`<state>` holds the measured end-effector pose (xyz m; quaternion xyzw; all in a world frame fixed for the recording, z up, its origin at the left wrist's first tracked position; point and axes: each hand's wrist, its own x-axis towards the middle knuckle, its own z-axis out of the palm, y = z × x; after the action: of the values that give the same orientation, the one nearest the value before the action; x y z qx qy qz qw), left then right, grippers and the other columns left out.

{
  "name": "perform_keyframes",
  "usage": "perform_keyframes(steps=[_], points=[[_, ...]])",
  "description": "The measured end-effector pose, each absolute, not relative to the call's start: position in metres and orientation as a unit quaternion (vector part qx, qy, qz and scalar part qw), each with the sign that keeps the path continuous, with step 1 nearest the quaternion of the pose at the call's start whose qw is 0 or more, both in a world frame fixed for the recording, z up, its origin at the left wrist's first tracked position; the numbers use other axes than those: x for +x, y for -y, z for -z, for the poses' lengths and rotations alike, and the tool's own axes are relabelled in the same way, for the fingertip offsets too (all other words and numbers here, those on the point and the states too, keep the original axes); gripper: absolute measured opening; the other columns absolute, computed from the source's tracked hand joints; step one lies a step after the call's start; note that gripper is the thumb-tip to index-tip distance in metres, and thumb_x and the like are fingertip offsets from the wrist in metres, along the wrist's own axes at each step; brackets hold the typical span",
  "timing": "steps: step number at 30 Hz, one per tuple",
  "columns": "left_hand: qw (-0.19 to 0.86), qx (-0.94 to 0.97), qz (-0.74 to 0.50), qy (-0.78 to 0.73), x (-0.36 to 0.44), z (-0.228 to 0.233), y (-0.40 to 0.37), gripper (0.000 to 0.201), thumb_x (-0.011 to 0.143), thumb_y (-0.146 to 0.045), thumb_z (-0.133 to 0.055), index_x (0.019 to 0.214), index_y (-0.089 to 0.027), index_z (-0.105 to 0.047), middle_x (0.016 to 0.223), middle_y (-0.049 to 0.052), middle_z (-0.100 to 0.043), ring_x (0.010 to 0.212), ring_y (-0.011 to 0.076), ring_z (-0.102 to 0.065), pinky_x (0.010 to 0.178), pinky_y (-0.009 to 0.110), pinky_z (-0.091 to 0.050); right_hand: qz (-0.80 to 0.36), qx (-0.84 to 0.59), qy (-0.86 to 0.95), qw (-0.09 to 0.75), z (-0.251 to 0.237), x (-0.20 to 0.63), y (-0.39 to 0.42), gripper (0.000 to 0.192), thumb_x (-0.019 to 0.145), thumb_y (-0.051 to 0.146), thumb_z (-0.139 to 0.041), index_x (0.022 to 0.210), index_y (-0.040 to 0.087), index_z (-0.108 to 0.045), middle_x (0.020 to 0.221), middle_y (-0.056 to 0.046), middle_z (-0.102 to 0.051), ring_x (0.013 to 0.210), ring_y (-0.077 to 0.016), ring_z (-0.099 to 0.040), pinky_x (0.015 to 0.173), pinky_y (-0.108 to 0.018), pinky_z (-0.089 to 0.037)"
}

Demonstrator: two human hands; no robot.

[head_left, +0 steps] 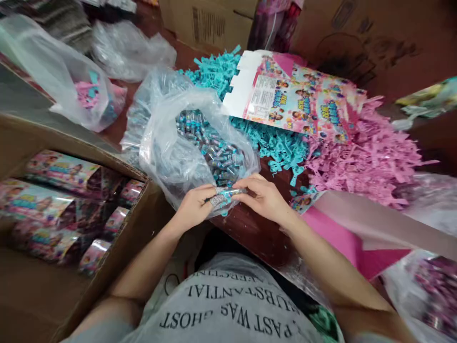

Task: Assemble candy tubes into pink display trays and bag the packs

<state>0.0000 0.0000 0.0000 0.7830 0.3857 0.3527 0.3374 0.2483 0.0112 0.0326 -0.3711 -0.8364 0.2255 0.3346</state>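
Note:
My left hand point(194, 206) is closed around several small clear vials with blue ends point(218, 199), at the near lip of a plastic bag. My right hand point(264, 196) pinches another clear vial point(237, 191) between thumb and fingertips, its end close to the ones on the left. Just beyond both hands, the translucent plastic bag point(160, 143) lies with its mouth open. Many more vials of the same sort point(217, 150) fill it. What is inside them is too small to make out.
Teal plastic pieces point(278, 147) and pink plastic pieces point(374, 157) are heaped behind, under a printed carton sheet point(296, 95). A cardboard box point(143, 205) with printed packages stands at left. A pink sheet point(335, 233) lies by my right forearm.

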Motion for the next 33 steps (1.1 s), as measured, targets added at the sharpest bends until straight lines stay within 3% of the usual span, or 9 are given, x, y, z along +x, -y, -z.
perform_keyframes(steps=[4,10,13,17,19,22,26,29,33], points=[[0.248,0.818,-0.338,-0.394,0.001,0.011,0.004,0.026,0.099,-0.010,-0.055,0.097,-0.018,-0.079,0.094,0.004,-0.075,0.086,0.0160,-0.072,0.074,0.024,-0.053,-0.242,-0.384,0.839,0.300,-0.028,0.249,-0.012,0.034,0.106,0.051,-0.063,0.111,0.020,-0.075,0.097,-0.005,-0.081,0.087,-0.0194,-0.068,0.085,-0.032,-0.051],[0.170,0.830,-0.358,-0.392,0.010,0.029,0.012,0.031,0.099,-0.010,-0.053,0.111,-0.020,-0.080,0.115,0.007,-0.079,0.099,0.0178,-0.075,0.081,0.025,-0.057,-0.370,-0.551,0.731,0.157,-0.024,0.244,-0.002,0.070,0.111,0.065,-0.036,0.065,0.022,-0.067,0.063,0.000,-0.072,0.064,-0.0161,-0.067,0.070,-0.028,-0.046],[0.257,0.792,-0.360,-0.421,0.011,0.026,0.008,0.024,0.102,-0.018,-0.056,0.106,-0.019,-0.079,0.104,0.006,-0.078,0.094,0.0175,-0.072,0.081,0.025,-0.055,-0.377,-0.584,0.699,0.169,-0.026,0.252,-0.004,0.067,0.112,0.066,-0.030,0.093,0.024,-0.078,0.088,-0.002,-0.082,0.081,-0.0202,-0.076,0.076,-0.031,-0.051],[0.434,0.624,-0.408,-0.506,0.011,0.021,-0.001,0.027,0.100,-0.039,-0.067,0.084,-0.017,-0.072,0.067,-0.002,-0.058,0.061,0.0112,-0.050,0.059,0.021,-0.041,-0.245,-0.618,0.721,0.194,-0.026,0.249,-0.028,0.043,0.110,0.050,-0.052,0.139,0.023,-0.067,0.129,-0.009,-0.078,0.119,-0.0283,-0.073,0.098,-0.040,-0.056],[0.524,0.529,-0.427,-0.514,0.016,0.020,-0.005,0.034,0.095,-0.049,-0.073,0.084,-0.017,-0.070,0.059,-0.005,-0.050,0.052,0.0088,-0.040,0.051,0.020,-0.032,-0.189,-0.614,0.754,0.138,-0.022,0.238,-0.046,0.041,0.105,0.037,-0.064,0.142,0.020,-0.064,0.139,-0.012,-0.073,0.130,-0.0321,-0.067,0.101,-0.045,-0.056],[0.584,0.474,-0.435,-0.494,0.024,0.016,-0.006,0.037,0.082,-0.050,-0.088,0.097,-0.018,-0.076,0.072,-0.002,-0.067,0.062,0.0110,-0.056,0.062,0.020,-0.046,-0.171,-0.592,0.783,0.081,-0.018,0.224,-0.063,0.031,0.101,0.020,-0.065,0.132,0.019,-0.070,0.136,-0.013,-0.073,0.130,-0.0342,-0.064,0.100,-0.047,-0.058],[0.598,0.463,-0.429,-0.493,0.028,0.007,-0.004,0.043,0.075,-0.043,-0.095,0.107,-0.018,-0.080,0.101,0.005,-0.081,0.087,0.0166,-0.071,0.087,0.027,-0.056,-0.210,-0.529,0.802,0.179,-0.019,0.241,-0.047,0.025,0.104,0.019,-0.058,0.127,0.019,-0.069,0.129,-0.013,-0.072,0.122,-0.0285,-0.067,0.103,-0.046,-0.057],[0.641,0.446,-0.399,-0.479,0.031,0.000,-0.006,0.047,0.069,-0.045,-0.098,0.102,-0.017,-0.079,0.095,0.005,-0.081,0.079,0.0150,-0.070,0.078,0.025,-0.057,-0.286,-0.394,0.816,0.313,-0.023,0.269,-0.017,0.022,0.107,0.023,-0.056,0.126,0.022,-0.067,0.121,-0.010,-0.070,0.110,-0.0214,-0.069,0.099,-0.041,-0.060],[0.678,0.473,-0.342,-0.446,0.045,-0.004,-0.010,0.045,0.066,-0.047,-0.100,0.089,-0.017,-0.076,0.081,0.002,-0.076,0.066,0.0112,-0.063,0.064,0.022,-0.053,-0.302,-0.364,0.792,0.387,-0.023,0.288,0.018,0.023,0.110,0.026,-0.056,0.130,0.025,-0.067,0.118,-0.008,-0.068,0.111,-0.0190,-0.069,0.100,-0.041,-0.062]])
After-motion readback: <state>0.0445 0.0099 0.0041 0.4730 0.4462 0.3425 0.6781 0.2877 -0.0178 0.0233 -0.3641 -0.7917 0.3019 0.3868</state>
